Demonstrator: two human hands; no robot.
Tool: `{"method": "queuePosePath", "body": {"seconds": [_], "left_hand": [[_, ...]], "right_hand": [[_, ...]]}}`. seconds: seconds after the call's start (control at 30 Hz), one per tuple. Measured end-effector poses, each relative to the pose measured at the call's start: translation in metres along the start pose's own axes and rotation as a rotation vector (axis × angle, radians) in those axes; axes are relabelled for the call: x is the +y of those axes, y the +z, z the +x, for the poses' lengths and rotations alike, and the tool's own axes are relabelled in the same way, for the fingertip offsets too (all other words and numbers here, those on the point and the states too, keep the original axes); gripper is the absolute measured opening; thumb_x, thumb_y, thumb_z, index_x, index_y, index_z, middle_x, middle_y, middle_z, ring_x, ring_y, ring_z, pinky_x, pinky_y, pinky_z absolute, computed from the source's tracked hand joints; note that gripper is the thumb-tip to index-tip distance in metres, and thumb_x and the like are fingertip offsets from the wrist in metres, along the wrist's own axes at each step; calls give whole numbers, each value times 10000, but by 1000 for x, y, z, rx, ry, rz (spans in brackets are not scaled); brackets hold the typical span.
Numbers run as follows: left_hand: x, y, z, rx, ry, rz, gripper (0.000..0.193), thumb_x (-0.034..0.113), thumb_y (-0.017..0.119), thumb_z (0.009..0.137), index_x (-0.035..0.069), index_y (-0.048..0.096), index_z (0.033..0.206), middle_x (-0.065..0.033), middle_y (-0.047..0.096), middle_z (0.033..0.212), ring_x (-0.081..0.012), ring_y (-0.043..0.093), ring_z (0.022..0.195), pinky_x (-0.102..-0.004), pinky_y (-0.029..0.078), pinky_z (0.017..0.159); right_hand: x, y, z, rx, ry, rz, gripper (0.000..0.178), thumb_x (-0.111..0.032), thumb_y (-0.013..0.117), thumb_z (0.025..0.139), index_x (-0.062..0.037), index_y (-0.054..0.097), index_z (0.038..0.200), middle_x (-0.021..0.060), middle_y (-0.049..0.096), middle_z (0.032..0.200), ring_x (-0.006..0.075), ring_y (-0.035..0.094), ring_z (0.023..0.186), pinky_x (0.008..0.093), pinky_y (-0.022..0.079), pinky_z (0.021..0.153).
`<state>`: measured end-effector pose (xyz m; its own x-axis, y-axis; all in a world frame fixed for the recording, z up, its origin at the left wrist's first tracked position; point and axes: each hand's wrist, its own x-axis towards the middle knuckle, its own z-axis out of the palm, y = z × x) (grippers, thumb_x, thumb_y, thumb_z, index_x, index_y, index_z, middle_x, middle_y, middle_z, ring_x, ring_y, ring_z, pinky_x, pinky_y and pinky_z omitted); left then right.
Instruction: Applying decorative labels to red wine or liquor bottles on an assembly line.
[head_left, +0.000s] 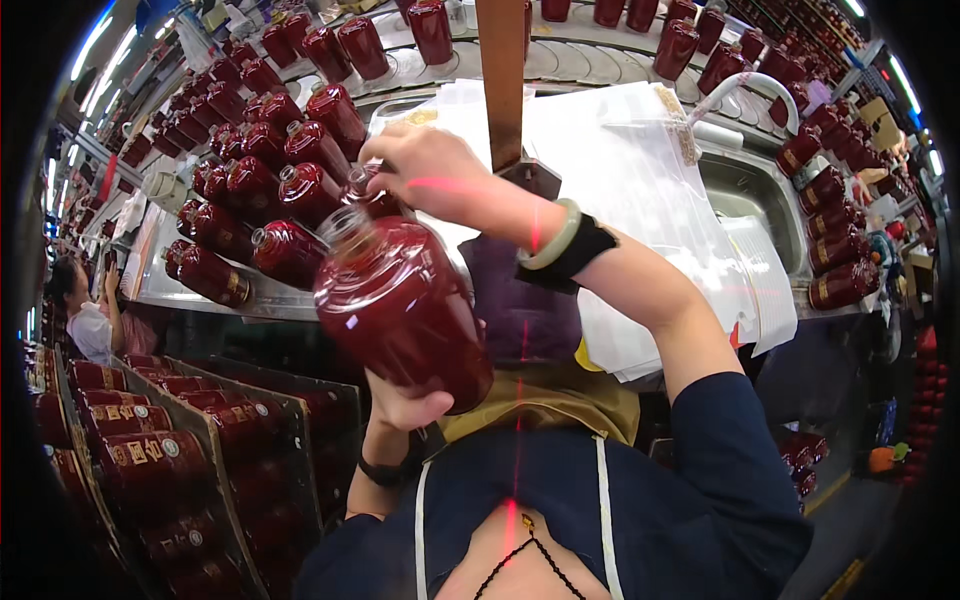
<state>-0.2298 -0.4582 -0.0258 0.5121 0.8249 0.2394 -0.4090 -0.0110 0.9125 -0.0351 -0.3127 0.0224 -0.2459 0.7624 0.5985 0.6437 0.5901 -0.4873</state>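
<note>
My left hand is closed around the lower end of a large dark red glass bottle. That bottle leans up and to the left in front of my body, its clear neck uncapped. Just beyond its neck, my right hand reaches across from the right with curled fingers at the neck of a second dark red bottle. The front bottle hides most of this second one. Several more red bottles stand crowded to the left of my right hand.
White sheets cover the worktop around a brown upright post. A metal sink lies to the right, with more bottles beyond it. A conveyor carries bottles along the back. Crates of bottles stand lower left; a person is farther left.
</note>
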Motion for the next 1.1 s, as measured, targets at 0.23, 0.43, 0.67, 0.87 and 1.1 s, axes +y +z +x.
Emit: {"method": "queuePosePath", "body": {"seconds": [0.23, 0.43, 0.67, 0.87, 1.1], "left_hand": [[-18, 43, 46, 25, -271, -11, 744, 272, 755, 908, -24, 375, 1475, -122, 607, 1294, -186, 615, 1154, -351, 502, 1002], [-61, 64, 63, 104, -430, -184, 551, 267, 648, 1018, -9, 413, 1433, -133, 618, 1247, -176, 647, 1087, -331, 561, 916], [-96, 57, 88, 180, -298, 168, 597, 287, 724, 964, -39, 440, 1375, -201, 580, 1262, -258, 616, 1126, -405, 519, 964], [-86, 57, 83, -56, 157, 1000, 866, 219, 816, 842, -81, 348, 1506, -281, 377, 1522, -428, 377, 1400, -481, 330, 1168], [-101, 55, 84, -75, 181, 1012, 794, 221, 786, 846, -112, 398, 1453, -314, 282, 1595, -451, 305, 1441, -514, 308, 1188]], "right_hand": [[-21, -87, -144, 82, 820, 655, 448, -334, 552, 1078, 19, 585, 1352, 99, 699, 1058, 129, 622, 964, 287, 497, 888], [-45, -78, -188, 51, 988, 672, 695, -311, 666, 1011, 17, 365, 1544, 175, 682, 1178, 182, 660, 1046, 328, 530, 912], [-4, -68, -187, 147, 846, 549, 536, -283, 688, 989, 25, 562, 1410, 106, 740, 1045, 120, 645, 880, 299, 531, 812], [-8, -111, -231, -147, 720, -45, 250, -214, 794, 852, -21, 719, 991, 139, 695, 888, 293, 664, 784, 380, 523, 730], [-47, -125, -318, -366, 545, -267, 290, -136, 849, 744, -88, 657, 956, 75, 636, 950, 307, 643, 914, 422, 536, 766]]}}
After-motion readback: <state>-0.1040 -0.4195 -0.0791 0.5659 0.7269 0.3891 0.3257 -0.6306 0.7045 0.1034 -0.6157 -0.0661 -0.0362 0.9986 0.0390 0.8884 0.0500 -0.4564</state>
